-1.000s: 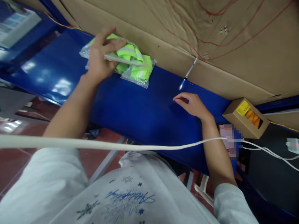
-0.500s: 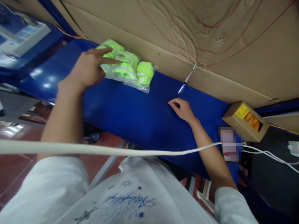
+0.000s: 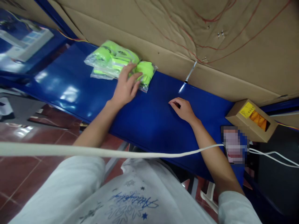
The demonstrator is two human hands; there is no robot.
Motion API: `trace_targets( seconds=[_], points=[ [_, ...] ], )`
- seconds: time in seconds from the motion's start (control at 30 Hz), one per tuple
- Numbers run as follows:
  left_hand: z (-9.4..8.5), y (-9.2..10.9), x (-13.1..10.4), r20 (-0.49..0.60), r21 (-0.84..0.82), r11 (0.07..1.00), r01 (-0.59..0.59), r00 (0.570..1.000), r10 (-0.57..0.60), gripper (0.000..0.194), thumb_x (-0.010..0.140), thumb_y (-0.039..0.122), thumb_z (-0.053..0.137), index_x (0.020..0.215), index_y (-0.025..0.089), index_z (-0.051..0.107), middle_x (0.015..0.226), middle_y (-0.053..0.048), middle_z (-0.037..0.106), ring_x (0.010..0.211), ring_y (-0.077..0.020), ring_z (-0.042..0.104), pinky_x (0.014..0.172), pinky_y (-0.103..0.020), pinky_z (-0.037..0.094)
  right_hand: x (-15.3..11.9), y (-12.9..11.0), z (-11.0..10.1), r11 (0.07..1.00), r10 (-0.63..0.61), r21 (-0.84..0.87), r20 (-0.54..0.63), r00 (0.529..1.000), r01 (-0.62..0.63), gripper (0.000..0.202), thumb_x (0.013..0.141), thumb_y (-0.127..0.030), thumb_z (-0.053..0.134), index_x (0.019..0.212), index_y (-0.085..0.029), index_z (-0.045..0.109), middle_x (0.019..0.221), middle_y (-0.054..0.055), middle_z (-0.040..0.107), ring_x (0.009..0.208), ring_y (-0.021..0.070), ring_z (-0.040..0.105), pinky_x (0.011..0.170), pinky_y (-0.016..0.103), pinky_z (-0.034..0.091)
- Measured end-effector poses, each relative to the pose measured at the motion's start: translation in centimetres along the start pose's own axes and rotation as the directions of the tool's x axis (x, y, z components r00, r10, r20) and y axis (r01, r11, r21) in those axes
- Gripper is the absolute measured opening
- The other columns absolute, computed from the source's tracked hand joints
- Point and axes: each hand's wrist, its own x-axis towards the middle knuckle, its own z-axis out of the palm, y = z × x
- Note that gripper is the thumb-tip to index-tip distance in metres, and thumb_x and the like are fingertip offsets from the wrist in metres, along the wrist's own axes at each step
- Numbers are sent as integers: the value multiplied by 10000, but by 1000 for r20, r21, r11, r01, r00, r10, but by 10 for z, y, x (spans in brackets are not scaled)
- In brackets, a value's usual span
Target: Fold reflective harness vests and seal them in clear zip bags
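Bright yellow-green fabric with grey reflective strips lies folded in several clear plastic bags (image 3: 108,57) against the cardboard at the back of the blue table. My left hand (image 3: 125,87) reaches over the front of the bags, fingers spread. Its fingertips are at the rightmost bag (image 3: 146,71); whether they press on it I cannot tell. To the right, my right hand (image 3: 183,108) rests on the table with thumb and fingertips drawn together, and nothing shows in it. A thin pen-like stick (image 3: 191,72) leans on the cardboard just beyond that hand.
A cardboard box (image 3: 251,121) with orange contents stands at the right end of the table (image 3: 144,124). Beside it lies a pixelated flat object (image 3: 234,146). A white cable (image 3: 149,153) crosses in front of me. Red wires (image 3: 224,49) run over the cardboard wall (image 3: 116,21).
My left hand has moved right and toward me, from above the left bags to the front of the right ones, and its fingers have spread. My right hand has stayed in place.
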Motion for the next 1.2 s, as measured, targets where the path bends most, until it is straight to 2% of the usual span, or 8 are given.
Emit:
trace_targets(
  seconds=[0.07,0.13,0.23,0.33,0.5,0.7,0.87,1.2],
  points=[
    [-12,-17,-18,-70,51,995,89,994,-86,445,1098,422,353,1294,137,632,1455,-136,577,1402,-252,461,1240,-560,282,0,0,0,1000,6,-3,4,1000,-6,193,1017,-289,598,1023,-231,782,952,36,760,821,187,667,800,350,469],
    [-22,-35,-34,-40,141,974,176,984,-173,419,1082,413,387,1201,132,674,1289,-125,660,1280,-272,523,1200,-579,288,1,-1,0,1000,9,-11,10,1000,-9,191,1016,-293,601,1023,-236,784,938,33,756,810,184,661,794,348,467],
    [-30,-61,-42,5,290,921,260,962,-273,485,1093,440,347,1290,122,655,1349,-153,639,1274,-298,504,1146,-589,311,1,-1,0,1000,4,-13,8,1000,-4,190,1020,-292,600,1024,-238,782,928,28,748,799,178,653,794,344,462],
    [-30,-74,-31,33,352,900,256,958,-285,530,1088,495,345,1368,124,599,1457,-157,569,1327,-300,439,1146,-590,295,0,-2,0,1000,1,-18,2,1000,-1,190,1024,-289,599,1026,-235,781,918,24,741,790,173,647,792,343,455],
    [-23,-74,-10,192,362,922,138,957,-218,572,1098,477,226,1259,119,641,1299,-153,623,1234,-272,446,1172,-555,269,-2,-4,0,1000,-3,-30,10,1000,3,196,1039,-292,586,1032,-234,774,961,27,758,816,176,658,821,348,444],
    [-21,-82,-15,258,469,882,36,950,-176,615,1099,376,120,1251,96,646,1185,-166,644,1134,-290,457,1088,-519,363,-1,-4,0,999,-8,-36,18,1000,9,198,1047,-291,584,1011,-222,766,943,31,745,823,178,658,824,339,433],
    [-19,-87,-15,272,469,882,33,945,-180,587,1089,376,179,1359,71,601,1260,-182,623,1157,-292,469,1087,-509,389,-2,-4,1,999,-1,-39,9,1000,1,220,1055,-312,568,1012,-230,767,939,21,737,824,171,650,844,343,410],
    [-17,-90,-12,261,397,912,100,941,-217,491,1065,361,272,1305,111,618,1242,-119,639,1185,-264,478,1166,-505,372,-1,-4,1,998,11,-61,34,999,-9,247,1066,-338,536,1036,-239,760,972,29,741,848,179,649,867,353,415]
  ],
)
